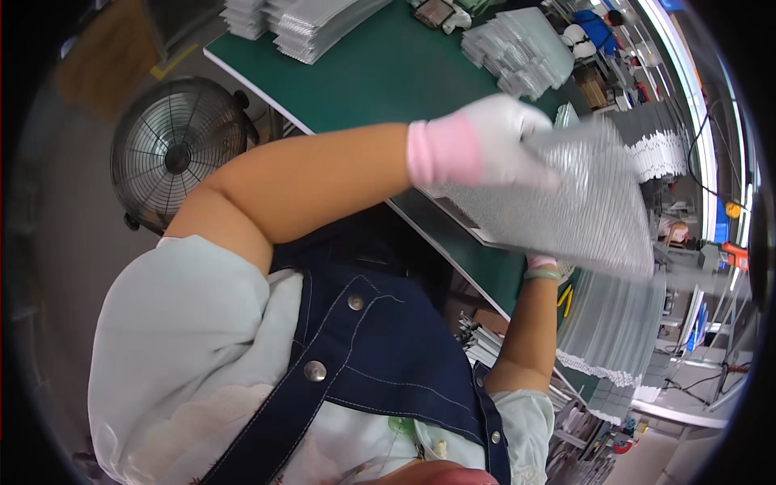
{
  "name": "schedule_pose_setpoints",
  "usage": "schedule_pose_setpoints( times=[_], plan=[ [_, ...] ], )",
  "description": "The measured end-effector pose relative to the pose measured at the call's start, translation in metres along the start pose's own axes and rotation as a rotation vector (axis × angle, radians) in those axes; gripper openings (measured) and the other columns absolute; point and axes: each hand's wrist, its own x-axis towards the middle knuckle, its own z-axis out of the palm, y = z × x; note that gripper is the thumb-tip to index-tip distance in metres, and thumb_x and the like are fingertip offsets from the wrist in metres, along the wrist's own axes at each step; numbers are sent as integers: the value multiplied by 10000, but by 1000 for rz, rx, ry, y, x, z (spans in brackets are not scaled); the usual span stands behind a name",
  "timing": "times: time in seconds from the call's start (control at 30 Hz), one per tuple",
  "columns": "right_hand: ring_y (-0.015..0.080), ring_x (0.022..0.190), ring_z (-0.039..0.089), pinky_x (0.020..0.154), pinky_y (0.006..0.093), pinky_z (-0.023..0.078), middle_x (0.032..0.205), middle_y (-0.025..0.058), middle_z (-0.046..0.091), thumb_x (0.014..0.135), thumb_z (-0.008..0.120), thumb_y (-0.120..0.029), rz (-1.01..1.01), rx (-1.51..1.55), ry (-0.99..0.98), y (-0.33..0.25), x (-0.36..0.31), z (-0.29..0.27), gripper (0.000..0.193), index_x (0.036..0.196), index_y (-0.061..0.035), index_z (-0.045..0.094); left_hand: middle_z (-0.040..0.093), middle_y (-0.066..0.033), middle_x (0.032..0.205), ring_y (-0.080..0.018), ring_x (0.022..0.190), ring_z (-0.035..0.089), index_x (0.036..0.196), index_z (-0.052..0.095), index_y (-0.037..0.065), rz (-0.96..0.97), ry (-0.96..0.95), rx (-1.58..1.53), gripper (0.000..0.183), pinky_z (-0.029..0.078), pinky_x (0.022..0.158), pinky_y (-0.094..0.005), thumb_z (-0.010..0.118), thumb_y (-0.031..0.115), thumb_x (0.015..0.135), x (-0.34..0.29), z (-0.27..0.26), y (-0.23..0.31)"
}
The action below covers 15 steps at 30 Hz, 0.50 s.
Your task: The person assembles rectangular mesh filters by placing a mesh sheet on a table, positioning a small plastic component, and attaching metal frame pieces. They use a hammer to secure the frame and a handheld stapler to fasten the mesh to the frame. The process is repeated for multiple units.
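Note:
My left hand (505, 141), in a white glove with a pink cuff, grips the edge of a silvery, translucent bubble-wrap bag (582, 194), its thumb lying over the near face. The bag is held tilted above the green table and smeared by motion at its far side. My right hand (541, 261) is behind the bag's lower edge; only a bit of pink cuff shows above a pale green bangle. Its fingers are hidden. Under the bag, part of a flat, dark-edged thing (461, 212) shows on the table; I cannot make out its kind.
Silvery bubble-wrap bags (521, 48) lie piled on the green table (364, 89), with more stacks (323, 24) at the far left. Tall rows of grey layered sheets with white edges (618, 323) stand at right. A black floor fan (178, 153) stands left of the table.

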Motion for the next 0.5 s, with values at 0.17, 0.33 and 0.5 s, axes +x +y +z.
schedule_pose_setpoints(
  times=[0.17,0.33,0.5],
  plan=[
    [249,1362,389,1183,383,238,1489,126,416,1027,387,-497,-199,74,49,-91,-36,131,647,1512,-73,324,687,-4,892,-65,834,614,1061,683,-19,-95,80,82,347,501,789,-246,813,196,821,45,-19,-33],
    [235,1179,545,1060,437,405,1297,87,573,978,618,-218,-600,-365,-34,-112,-35,149,414,1356,-83,518,707,-105,894,-166,851,657,1028,698,-15,-3,74,13,513,514,815,-300,829,404,763,55,-22,-51],
    [229,1131,569,1036,415,423,1229,84,607,972,623,-190,-566,-205,-101,-101,-37,133,361,1292,-43,544,713,-86,940,-169,871,656,1073,686,-5,-28,36,133,464,513,831,-297,789,355,800,51,-8,-35]
  ],
)
